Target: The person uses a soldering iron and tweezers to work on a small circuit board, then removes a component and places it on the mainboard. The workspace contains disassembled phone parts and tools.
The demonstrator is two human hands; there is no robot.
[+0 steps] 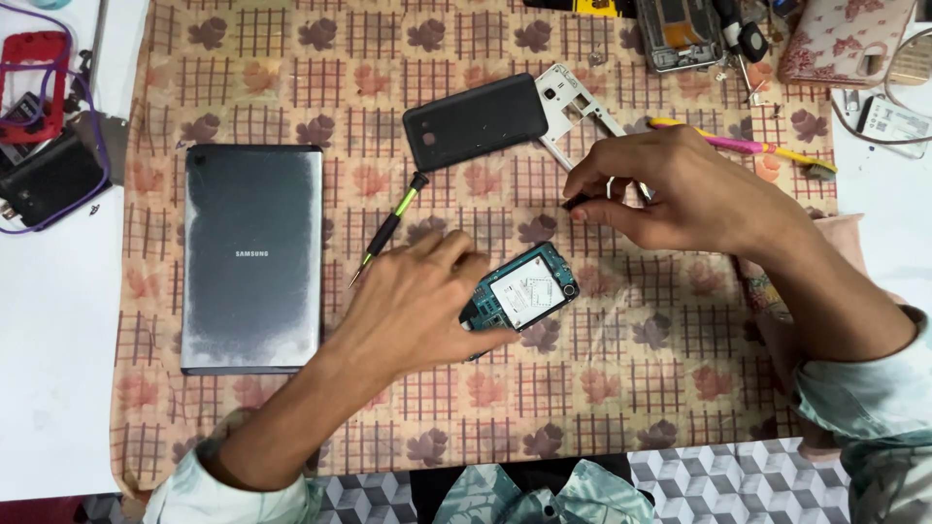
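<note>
My left hand (417,296) rests on a patterned cloth (621,388) and holds down a blue-green phone circuit board (524,288) with a silver shield and a small round camera at its right end. My right hand (670,189) hovers just above and to the right of the board, its fingers pinched on a small dark part with thin metal tweezers (641,189) showing between them. A black phone back cover (476,121) and a white phone frame (573,107) lie beyond the hands.
A grey tablet (252,257) lies face down at left. A green-handled screwdriver (388,228) lies beside it. A pink-and-yellow tool (738,146), an opened phone (680,34) and a floral case (845,39) sit at top right. Red and black items (39,126) lie at far left.
</note>
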